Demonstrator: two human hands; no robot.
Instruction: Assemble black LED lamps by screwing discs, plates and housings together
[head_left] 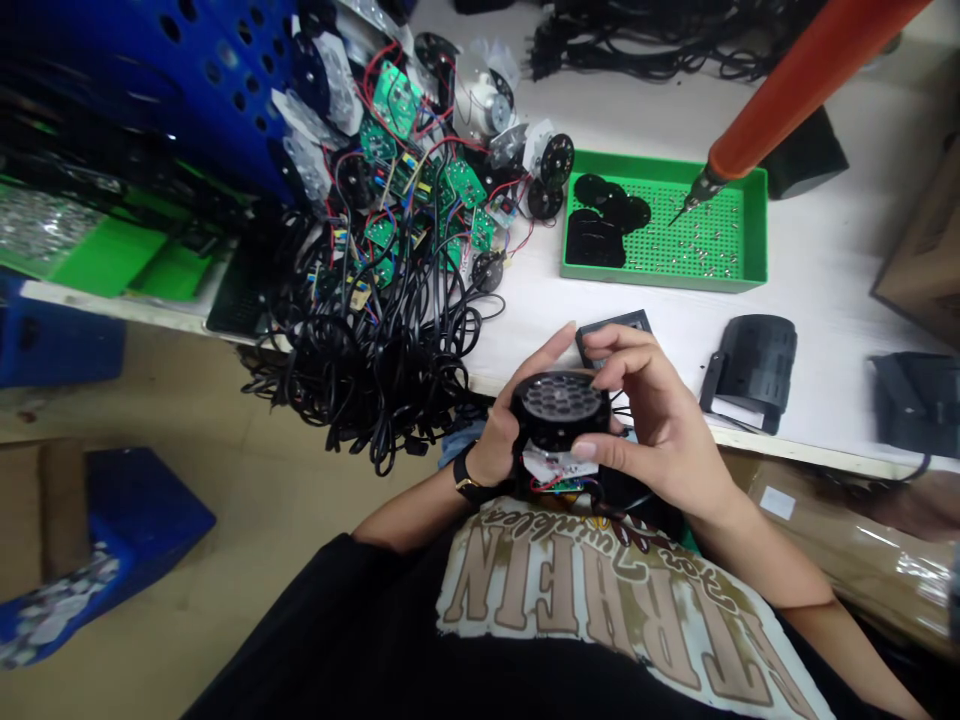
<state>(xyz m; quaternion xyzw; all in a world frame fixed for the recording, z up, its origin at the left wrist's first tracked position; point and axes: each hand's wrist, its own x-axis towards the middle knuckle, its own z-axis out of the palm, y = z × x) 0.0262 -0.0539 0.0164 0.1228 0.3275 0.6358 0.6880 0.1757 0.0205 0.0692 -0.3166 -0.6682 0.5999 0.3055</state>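
Two hands hold a black LED lamp (560, 400) at chest height, just off the bench edge (787, 445): the left hand (499, 445) cups it, thumb (547, 350) raised beside the rim; the right hand (660, 430) pinches it between thumb (596, 452) and curled fingers (615, 362), wires (559, 485) hanging below.

Floor: tan and scuffed, with a wooden plank (64, 510) lying at lower left.
Bench: white top (825, 250), long pale edge running across the view.
Left of bench: blue perforated panel (195, 70) standing high, green bins (112, 255) below it.
Under bench: blue crate (52, 340) near the edge, blue tray (142, 510) lower down, silvery scraps heaped at one corner.
Right side: cardboard box (922, 240) beside the bench, plastic-wrapped carton (847, 530) below the edge.
Light: bright and even, glinting on the plastic wrap.
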